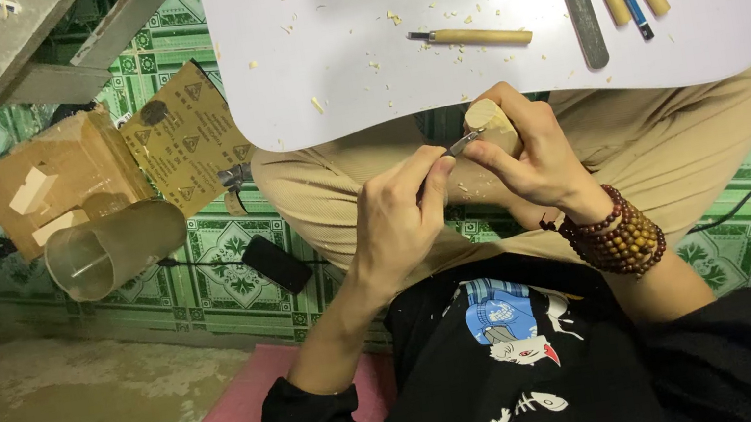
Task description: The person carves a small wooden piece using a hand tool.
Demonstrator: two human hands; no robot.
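The person wore a black top [560, 382] with a blue-and-white cartoon print [510, 330], tan trousers [662, 138], and stacked brown wooden bead bracelets [619, 234] on the right wrist.

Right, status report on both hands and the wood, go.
Left hand gripping small carving tool, tip on wood. Right hand wrapped around pale wood piece, held over the lap. White table edge just ahead; nothing between the hands.

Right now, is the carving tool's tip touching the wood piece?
Touching. The head view shows the carving tool, held in the left hand, meeting the wood piece that the right hand holds.
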